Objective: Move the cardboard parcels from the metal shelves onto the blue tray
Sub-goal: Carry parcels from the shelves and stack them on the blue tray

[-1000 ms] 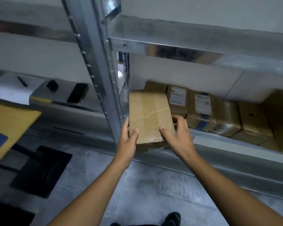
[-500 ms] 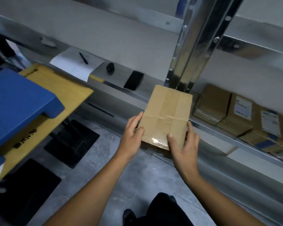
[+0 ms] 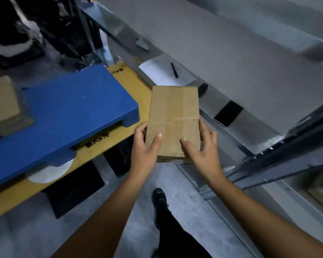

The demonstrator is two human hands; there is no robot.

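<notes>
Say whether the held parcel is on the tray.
Not on it. The left hand and right hand hold the parcel in the air beside the tray.

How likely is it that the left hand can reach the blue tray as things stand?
Likely yes: the left hand, gripping the parcel with the right hand, is beside the tray, and nothing stands between them.

Both bare forearms are reaching forward from the bottom of the view, angling in toward each other. The left hand [image 3: 144, 149] is gripping the near left corner of a flat brown cardboard parcel [image 3: 173, 112], thumb pressing on its top face, fingers curling round the left edge. The right hand [image 3: 203, 151] is mirroring it at the near right corner, thumb on top, fingers wrapping the right edge.
</notes>
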